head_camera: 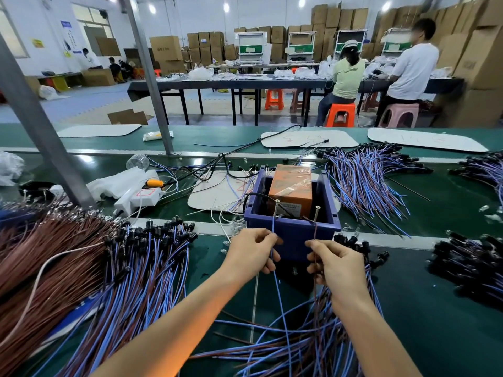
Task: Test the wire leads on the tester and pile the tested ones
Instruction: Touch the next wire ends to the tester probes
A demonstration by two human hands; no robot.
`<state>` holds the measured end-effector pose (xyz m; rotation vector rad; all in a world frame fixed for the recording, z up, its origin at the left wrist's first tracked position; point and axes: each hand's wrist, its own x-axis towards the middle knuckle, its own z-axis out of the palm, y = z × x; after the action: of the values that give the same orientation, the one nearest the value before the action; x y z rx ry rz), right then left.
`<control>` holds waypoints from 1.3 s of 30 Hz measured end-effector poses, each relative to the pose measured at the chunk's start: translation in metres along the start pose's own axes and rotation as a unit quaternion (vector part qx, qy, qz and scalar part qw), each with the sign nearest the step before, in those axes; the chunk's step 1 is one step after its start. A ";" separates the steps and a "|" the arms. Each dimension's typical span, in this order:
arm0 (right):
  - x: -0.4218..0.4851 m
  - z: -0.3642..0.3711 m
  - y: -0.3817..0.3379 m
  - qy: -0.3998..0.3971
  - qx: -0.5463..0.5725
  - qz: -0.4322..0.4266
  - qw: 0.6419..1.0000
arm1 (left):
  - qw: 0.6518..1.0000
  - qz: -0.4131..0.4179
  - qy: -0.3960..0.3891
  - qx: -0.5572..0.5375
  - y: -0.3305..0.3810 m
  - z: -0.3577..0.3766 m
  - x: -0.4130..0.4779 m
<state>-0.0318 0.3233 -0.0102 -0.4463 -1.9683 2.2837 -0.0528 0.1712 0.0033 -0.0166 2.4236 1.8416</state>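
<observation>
Left hand [251, 251] in a pinch on blue lead [277, 287], right hand [336, 263] on brown lead [315, 232], at tester [294, 240]

no lettering is clear enough to read.

A factory assembly hall: green conveyor line [408, 308], stacked cartons [340, 20], workers on stools [340, 114].

Bkgd: white walls [190, 17], window [95, 20] at left, ceiling lights [226, 6], stacked cartons [166, 47], long dark table [245, 84] w/ plastic stools [274, 99].
</observation>
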 end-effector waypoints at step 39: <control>-0.051 -0.014 -0.045 -0.367 -0.182 -0.068 0.910 | 0.939 0.280 0.016 -0.202 0.099 -0.029 -0.038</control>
<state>0.0154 0.3312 0.0401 0.6248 -2.6504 2.1712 -0.0236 0.1682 0.1089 0.6825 2.1621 2.5559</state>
